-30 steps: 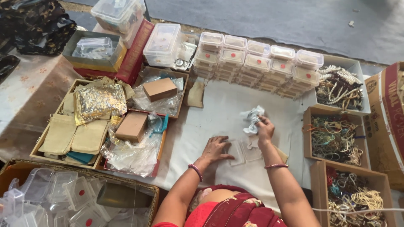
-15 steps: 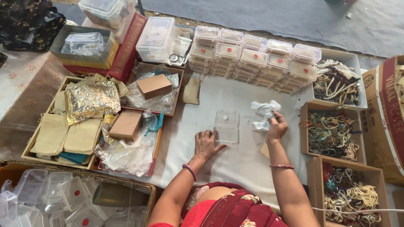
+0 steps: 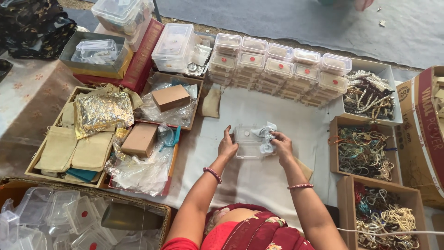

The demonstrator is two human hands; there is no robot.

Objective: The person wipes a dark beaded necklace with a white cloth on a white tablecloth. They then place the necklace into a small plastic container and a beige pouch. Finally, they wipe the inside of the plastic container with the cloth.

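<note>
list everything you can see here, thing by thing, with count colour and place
clear plastic box: one, see-through, on the white sheet, held at both ends
pale cloth: one, light blue-grey, over the box's right end
stacked small boxes: many, clear with red dots, in rows behind
white tray of beads: one, far right
cardboard boxes of necklaces: two, brown, right side
brown boxes: two, on plastic wrap, left of centre
fabric pouches: several, beige and gold, left tray
empty clear boxes: many, bottom left
left hand: on the box's left end
right hand: on the cloth
</note>
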